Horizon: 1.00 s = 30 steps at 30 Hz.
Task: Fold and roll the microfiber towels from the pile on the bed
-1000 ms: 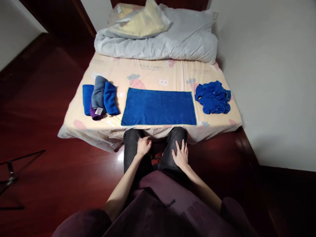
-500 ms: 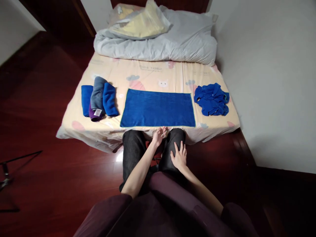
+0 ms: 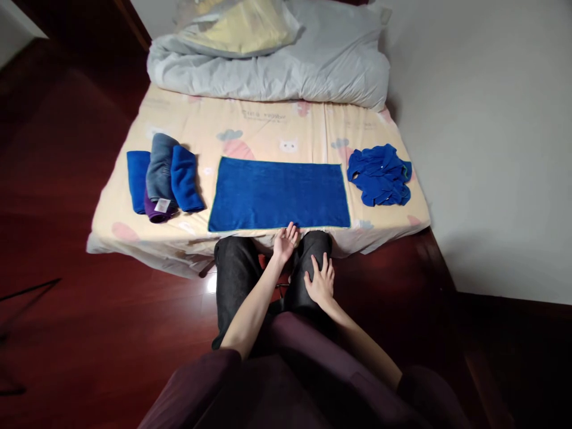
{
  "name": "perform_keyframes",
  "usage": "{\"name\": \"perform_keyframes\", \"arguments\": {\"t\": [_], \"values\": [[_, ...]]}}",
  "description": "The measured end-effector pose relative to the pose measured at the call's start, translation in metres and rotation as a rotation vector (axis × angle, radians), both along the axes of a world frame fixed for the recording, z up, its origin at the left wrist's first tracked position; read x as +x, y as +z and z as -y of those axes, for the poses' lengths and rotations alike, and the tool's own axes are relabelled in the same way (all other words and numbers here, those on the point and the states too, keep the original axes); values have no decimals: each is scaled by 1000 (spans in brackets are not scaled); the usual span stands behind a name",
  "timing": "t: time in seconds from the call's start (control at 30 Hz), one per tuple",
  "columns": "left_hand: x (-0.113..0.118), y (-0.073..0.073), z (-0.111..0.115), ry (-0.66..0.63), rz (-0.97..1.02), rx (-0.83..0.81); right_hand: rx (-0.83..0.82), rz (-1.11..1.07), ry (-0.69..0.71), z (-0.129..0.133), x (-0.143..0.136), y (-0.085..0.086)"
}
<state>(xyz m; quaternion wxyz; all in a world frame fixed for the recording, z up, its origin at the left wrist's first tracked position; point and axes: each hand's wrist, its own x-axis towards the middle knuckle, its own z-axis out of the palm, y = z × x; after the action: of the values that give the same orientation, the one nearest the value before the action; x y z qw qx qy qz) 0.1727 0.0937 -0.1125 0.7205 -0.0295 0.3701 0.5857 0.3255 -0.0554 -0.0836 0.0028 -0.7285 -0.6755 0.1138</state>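
Observation:
A blue towel (image 3: 279, 195) with a thin green edge lies spread flat on the bed in front of my knees. My left hand (image 3: 286, 241) is palm up with fingers loosely extended, close by the towel's near edge, and holds nothing. On my right knee rests my right hand (image 3: 320, 279), its fingers spread over the dark trousers (image 3: 236, 268). To the left of the towel are rolled towels: blue ones (image 3: 185, 179), a grey one (image 3: 161, 167) and a purple one (image 3: 154, 213). A crumpled blue cloth heap (image 3: 379, 176) sits on the right.
The bed (image 3: 263, 128) has a patterned cream sheet. Across its far end lie a folded grey quilt (image 3: 268, 80) and a yellow pillow (image 3: 250, 27). A wall (image 3: 482, 149) runs along the right side. Part of a black stand (image 3: 31, 289) shows on the floor at left.
My left hand has turned more palm up, its fingers rising toward the towel's near edge. My right hand stays on the knee. The view has shifted slightly; the towels look undisturbed.

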Motion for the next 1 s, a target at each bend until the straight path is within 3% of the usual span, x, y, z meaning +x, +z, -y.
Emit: {"name": "perform_keyframes", "arguments": {"t": [0.23, 0.5, 0.77, 0.9, 1.0], "values": [[8, 4, -13, -24, -12, 101, 3, 5, -2, 0, 0, 1], [25, 0, -35, 33, 14, 157, 15, -2, -7, 2, 0, 2], [31, -5, -36, 62, -126, 104, 15, -5, -8, 2, 0, 3], [34, -7, -35, 111, -91, 118, 7, 5, 29, 5, 4, 4], [35, -11, -33, 129, -56, 135, -43, 3, 100, -7, 12, 11]]}}
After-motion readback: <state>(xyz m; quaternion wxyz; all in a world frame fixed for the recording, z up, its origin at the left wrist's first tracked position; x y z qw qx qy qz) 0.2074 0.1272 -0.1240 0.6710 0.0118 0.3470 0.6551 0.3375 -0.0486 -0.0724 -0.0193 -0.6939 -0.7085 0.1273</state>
